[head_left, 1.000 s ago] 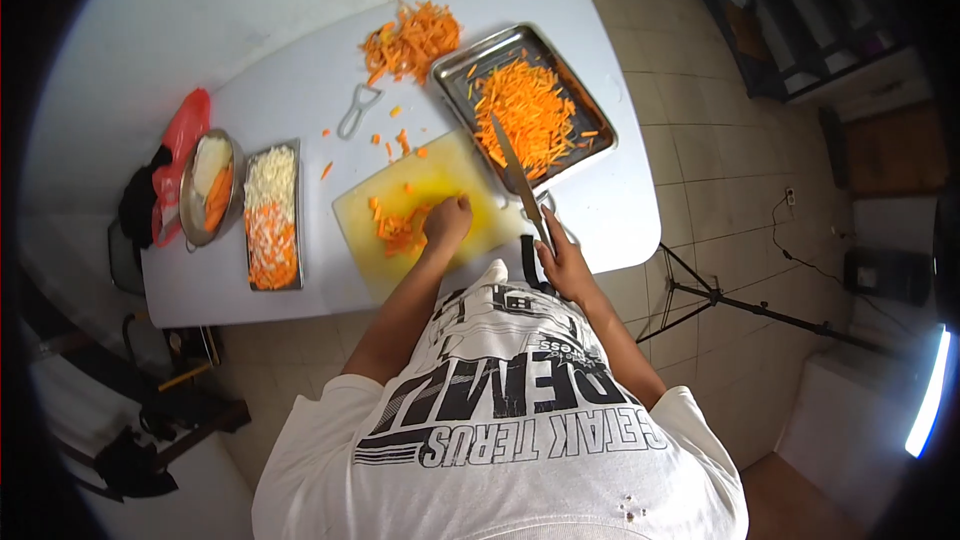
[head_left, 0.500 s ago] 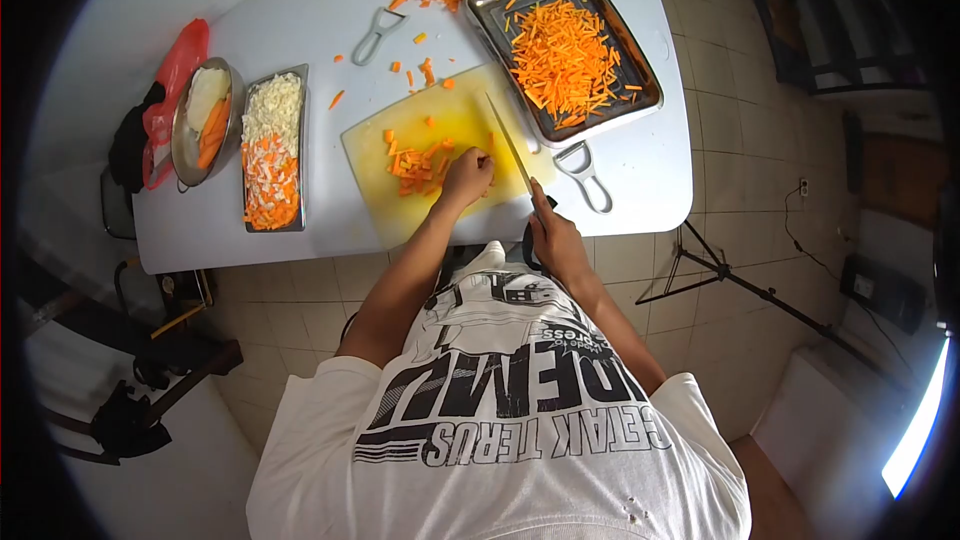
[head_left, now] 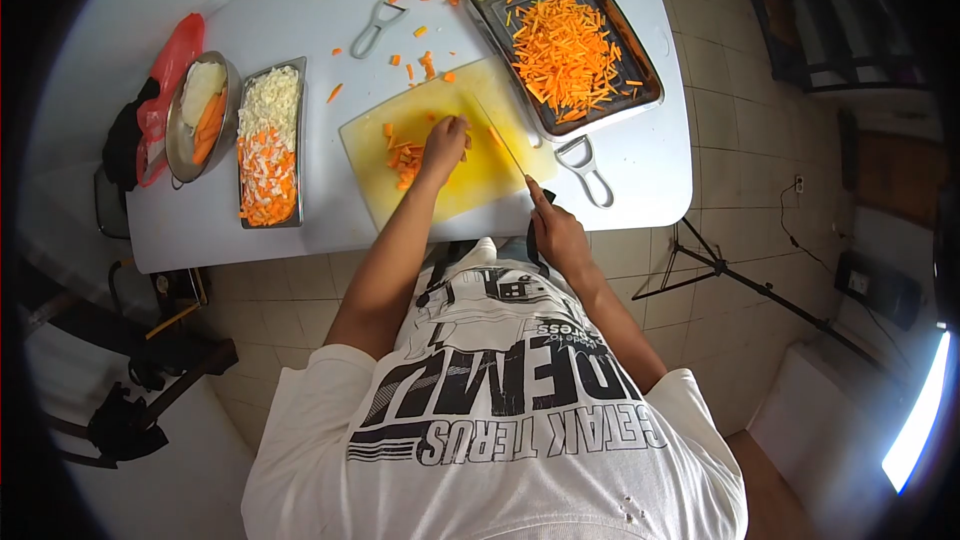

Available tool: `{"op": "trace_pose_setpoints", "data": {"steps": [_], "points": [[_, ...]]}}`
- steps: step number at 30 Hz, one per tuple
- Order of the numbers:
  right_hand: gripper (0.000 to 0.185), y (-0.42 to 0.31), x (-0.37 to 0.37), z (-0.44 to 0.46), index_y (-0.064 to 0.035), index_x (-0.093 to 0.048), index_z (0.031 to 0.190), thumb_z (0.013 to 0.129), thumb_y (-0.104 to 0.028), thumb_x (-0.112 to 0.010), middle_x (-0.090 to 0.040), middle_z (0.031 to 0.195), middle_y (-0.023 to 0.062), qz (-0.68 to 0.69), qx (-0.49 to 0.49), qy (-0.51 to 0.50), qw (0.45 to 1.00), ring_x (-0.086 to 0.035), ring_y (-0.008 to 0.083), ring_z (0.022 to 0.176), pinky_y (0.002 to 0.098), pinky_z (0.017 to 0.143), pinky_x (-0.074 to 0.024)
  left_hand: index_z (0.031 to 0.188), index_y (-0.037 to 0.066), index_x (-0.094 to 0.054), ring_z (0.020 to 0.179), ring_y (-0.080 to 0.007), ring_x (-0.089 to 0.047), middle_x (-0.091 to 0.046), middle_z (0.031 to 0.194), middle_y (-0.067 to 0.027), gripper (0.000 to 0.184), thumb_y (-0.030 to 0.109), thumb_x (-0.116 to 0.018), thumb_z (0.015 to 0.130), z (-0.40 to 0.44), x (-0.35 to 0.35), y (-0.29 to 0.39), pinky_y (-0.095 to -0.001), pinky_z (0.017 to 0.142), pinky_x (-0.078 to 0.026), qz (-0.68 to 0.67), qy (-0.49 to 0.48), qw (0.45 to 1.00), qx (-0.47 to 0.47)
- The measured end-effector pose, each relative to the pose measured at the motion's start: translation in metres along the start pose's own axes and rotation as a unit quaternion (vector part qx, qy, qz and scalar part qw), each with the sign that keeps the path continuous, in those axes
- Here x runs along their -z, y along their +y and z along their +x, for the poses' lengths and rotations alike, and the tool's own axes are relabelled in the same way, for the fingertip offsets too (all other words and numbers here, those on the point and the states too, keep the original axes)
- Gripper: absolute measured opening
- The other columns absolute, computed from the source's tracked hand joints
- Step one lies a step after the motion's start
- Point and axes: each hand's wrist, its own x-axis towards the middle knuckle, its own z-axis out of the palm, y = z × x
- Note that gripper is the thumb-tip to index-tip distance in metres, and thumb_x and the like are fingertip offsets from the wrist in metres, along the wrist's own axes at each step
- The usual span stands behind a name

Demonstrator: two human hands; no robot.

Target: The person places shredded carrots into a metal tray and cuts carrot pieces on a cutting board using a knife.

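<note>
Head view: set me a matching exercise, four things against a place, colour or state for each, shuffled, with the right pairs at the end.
1. Knife
2. Cutting board
3. Large carrot-stick pile
4. Plastic bag

A. Red
B. Inside the metal tray
C. Held in the right hand
D. Yellow, beneath the left hand

Pairs: 1-C; 2-D; 3-B; 4-A

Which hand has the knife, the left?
No, the right hand grips the knife, while the left hand is over the cutting board.
</note>
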Motion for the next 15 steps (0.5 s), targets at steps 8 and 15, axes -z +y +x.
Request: {"op": "trace_pose_setpoints", "data": {"steps": [8,15], "points": [[0.062,0.006,0.0,0.002,-0.0226,-0.026,0.149,0.093,-0.013,-0.05,-0.06,0.07,0.0224,-0.022,0.007,-0.021,1.0,-0.06,0.041,0.062,0.0508,0.06,-0.0482,0.082,-0.002,-0.06,0.065,-0.0288,-0.062,-0.063,0.075,-0.0179,0.043,0.039,-0.05,0.091,0.044,-0.005,0.015,-0.0401,0.062,-0.048,0.154,-0.019,0.988,0.017],[0.062,0.007,-0.001,0.003,-0.0224,-0.026,0.149,0.092,-0.013,-0.05,-0.06,0.07,0.0226,-0.001,0.013,-0.011,1.0,-0.06,0.0409,0.063,0.0505,0.06,-0.048,0.081,-0.001,-0.058,0.071,-0.0306,-0.057,-0.06,0.076,-0.0169,0.032,0.03,-0.052,0.087,0.046,-0.01,0.013,-0.0406,0.065,-0.045,0.19,-0.002,0.982,0.005]]}}
